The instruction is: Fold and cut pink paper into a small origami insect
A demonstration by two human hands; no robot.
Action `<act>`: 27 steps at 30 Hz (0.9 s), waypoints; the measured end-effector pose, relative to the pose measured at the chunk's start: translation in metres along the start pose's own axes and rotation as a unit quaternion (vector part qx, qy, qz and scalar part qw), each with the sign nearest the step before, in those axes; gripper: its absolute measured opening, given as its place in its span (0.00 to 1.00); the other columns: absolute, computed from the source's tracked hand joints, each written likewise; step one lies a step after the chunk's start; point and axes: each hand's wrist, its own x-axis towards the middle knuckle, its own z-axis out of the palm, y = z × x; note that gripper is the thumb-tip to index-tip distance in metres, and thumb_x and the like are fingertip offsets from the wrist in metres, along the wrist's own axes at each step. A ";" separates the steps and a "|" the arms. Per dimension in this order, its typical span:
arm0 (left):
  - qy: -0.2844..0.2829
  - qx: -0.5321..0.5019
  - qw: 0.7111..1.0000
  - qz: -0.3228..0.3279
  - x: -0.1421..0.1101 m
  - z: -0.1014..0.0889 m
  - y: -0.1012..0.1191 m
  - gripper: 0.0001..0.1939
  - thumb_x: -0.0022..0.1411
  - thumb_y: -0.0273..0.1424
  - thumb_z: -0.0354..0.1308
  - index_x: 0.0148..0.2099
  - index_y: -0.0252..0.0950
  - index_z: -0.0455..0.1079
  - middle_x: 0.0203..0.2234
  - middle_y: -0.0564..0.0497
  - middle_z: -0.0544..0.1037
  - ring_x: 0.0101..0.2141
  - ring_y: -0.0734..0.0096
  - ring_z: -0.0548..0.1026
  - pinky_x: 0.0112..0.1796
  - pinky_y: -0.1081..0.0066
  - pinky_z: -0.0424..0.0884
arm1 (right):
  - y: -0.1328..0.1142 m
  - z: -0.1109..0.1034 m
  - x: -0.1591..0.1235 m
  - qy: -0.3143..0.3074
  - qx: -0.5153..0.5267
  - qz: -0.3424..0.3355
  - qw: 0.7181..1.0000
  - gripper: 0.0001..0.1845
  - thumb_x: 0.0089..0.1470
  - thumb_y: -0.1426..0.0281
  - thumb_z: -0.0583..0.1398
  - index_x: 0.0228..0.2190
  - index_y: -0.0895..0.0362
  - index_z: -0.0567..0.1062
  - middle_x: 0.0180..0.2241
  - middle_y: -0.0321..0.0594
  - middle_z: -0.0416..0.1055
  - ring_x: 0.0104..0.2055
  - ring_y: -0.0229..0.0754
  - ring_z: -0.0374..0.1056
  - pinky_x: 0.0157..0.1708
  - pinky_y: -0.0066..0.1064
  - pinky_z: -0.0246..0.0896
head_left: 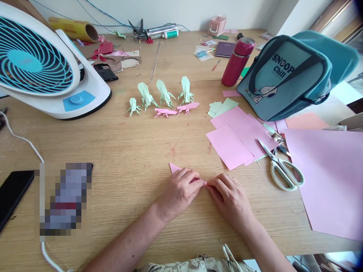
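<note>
Left hand point(180, 189) is pinched narrow on a small folded piece of pink paper point(174, 167), and the right hand point(231, 194) has its fingers closed on the other end. So the paper is right between them, one pointy corner poking out toward 10 o'clock from the left. Most of it's under fingers, so I can't tell how clean the folds are. My worry: two pinches that close together could twist thin paper, so a crease ends up crooked, or a tight spot tears if they pull apart.

Going by the clock from the hands, loose square pink sheets point(228, 147) sit around 1 to 2 o'clock. A wandering right wrist could brush or crumple those. Scissors with off-white plastic handles point(283, 174) are between 2 and 3, tips over the pink sheets, so bumping the handles might scratch or drag the paper.

Further out at 11 o'clock there's a row of pale green folded paper figures point(185, 90) with two pink folded paper figures point(187, 108) in front. Skinny legs, so a careless reach would probably tip or bend them. Same if the white and turquoise fan point(25, 62) at 10 blows that way; can't tell if it's on. Tall dark red bottle point(239, 62) at 1 o'clock, against the teal fabric bag point(286, 75): if the bag slumps, it could topple.
</note>
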 end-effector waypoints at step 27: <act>-0.043 -0.091 0.978 -0.183 -0.003 -0.024 -0.012 0.07 0.67 0.26 0.55 0.34 0.37 0.71 0.31 0.52 0.74 0.35 0.69 0.72 0.37 0.70 0.66 | -0.005 0.003 0.003 0.015 0.021 0.069 0.997 0.09 0.63 0.68 0.58 0.30 0.56 0.73 0.28 0.38 0.68 0.31 0.42 0.64 0.34 0.33 0.55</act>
